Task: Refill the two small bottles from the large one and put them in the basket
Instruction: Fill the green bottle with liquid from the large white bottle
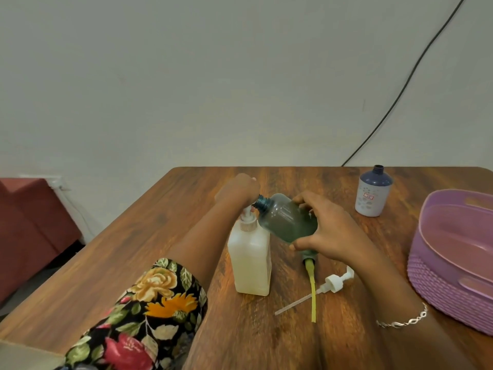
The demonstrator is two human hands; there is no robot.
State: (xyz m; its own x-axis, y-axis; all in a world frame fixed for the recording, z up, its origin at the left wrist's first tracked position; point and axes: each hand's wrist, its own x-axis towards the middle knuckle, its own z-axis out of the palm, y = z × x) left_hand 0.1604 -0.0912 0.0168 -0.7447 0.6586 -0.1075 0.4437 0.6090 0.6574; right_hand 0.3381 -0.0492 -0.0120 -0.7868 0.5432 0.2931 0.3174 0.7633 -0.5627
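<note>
Centre frame: tilted teal bottle (288, 220) is clasped by R grip (328, 231); pump (247, 216) of large bottle (250, 260) is covered by curled L grip (237, 190), hold unclear.

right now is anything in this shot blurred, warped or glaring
Head view: floral sleeve and near forearms smeared soft at the bottom; teal bottle in the right hand and large bottle by the left hand fairly sharp; basket looks stretched at the right edge; light flat, only a faint sheen on the table.
</note>
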